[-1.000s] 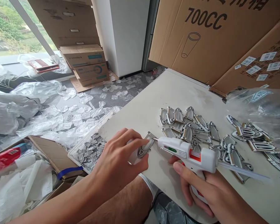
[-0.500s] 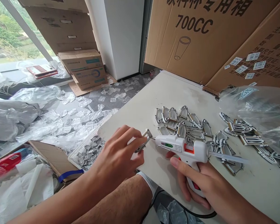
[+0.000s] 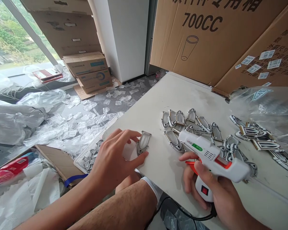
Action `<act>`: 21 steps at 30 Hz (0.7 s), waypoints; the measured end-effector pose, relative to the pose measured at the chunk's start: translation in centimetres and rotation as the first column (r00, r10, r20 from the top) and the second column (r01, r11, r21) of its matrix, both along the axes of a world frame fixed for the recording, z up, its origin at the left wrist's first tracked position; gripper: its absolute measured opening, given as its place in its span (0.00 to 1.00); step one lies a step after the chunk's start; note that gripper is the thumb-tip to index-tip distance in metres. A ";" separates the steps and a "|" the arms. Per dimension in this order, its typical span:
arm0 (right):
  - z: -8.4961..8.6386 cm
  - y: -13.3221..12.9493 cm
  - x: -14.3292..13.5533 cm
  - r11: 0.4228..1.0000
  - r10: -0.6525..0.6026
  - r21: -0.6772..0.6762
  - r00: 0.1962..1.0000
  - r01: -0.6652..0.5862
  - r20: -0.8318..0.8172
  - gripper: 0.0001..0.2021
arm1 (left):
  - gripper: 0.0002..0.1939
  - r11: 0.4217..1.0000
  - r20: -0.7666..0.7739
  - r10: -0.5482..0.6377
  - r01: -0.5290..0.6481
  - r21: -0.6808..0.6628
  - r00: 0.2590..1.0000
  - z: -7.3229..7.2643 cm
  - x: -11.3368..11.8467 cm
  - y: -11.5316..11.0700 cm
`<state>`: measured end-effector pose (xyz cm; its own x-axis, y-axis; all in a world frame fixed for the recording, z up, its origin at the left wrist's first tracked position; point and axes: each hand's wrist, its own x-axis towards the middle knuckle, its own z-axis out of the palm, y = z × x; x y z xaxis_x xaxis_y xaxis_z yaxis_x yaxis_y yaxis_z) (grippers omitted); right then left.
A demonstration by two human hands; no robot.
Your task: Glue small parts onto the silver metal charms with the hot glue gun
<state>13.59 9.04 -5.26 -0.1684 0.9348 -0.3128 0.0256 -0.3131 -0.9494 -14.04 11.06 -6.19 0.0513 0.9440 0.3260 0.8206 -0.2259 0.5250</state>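
Note:
My left hand (image 3: pixel 121 151) has its index finger and thumb at opposite edges of a small grey arch-shaped frame (image 3: pixel 144 141), at the table's left edge. The frame's open face points up. In my right hand (image 3: pixel 213 188) is a white hot glue gun (image 3: pixel 210 156) with an orange trigger, a red switch and a clear glue stick out of its back. Its nozzle end is over a pile of similar arch-shaped frames (image 3: pixel 174 140), partly covering them. A tray of small grey striped pieces (image 3: pixel 92 156) shows behind my left hand.
More grey pieces (image 3: pixel 252 131) lie at the right beside a clear plastic bag (image 3: pixel 278 105). A large cardboard box (image 3: pixel 182 32) stands behind the table (image 3: pixel 153 99). An open carton (image 3: pixel 55 163) is at lower left. Plastic scraps litter the floor; a black cord (image 3: pixel 182 212) hangs below the gun.
My left hand has lowered the frame to the table and turned it face up. The glue gun has moved right, away from the frame, and its nozzle has swung upward.

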 end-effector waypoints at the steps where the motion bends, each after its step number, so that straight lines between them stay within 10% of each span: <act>1: -0.2 -0.3 -0.1 0.999 -0.032 0.027 0.999 0.032 0.001 0.24 | 0.17 1.000 0.004 0.014 -0.013 -0.021 1.000 0.0 0.0 0.1; 14: -2.6 -0.9 1.6 0.987 -0.086 0.125 0.991 0.099 -0.105 0.27 | 0.32 0.872 0.235 -0.008 0.122 -0.475 0.972 3.1 -1.2 4.0; 21: -2.4 -2.6 2.2 0.988 -0.142 0.027 0.968 0.151 -0.209 0.29 | 0.34 0.844 0.053 -0.167 0.170 -0.509 0.985 4.2 -2.0 7.0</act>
<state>15.81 6.45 -7.67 -0.0851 0.9657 -0.2453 -0.2146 -0.2582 -0.9420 -15.99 18.03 -2.00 0.2245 0.9542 -0.1977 0.7907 -0.0599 0.6092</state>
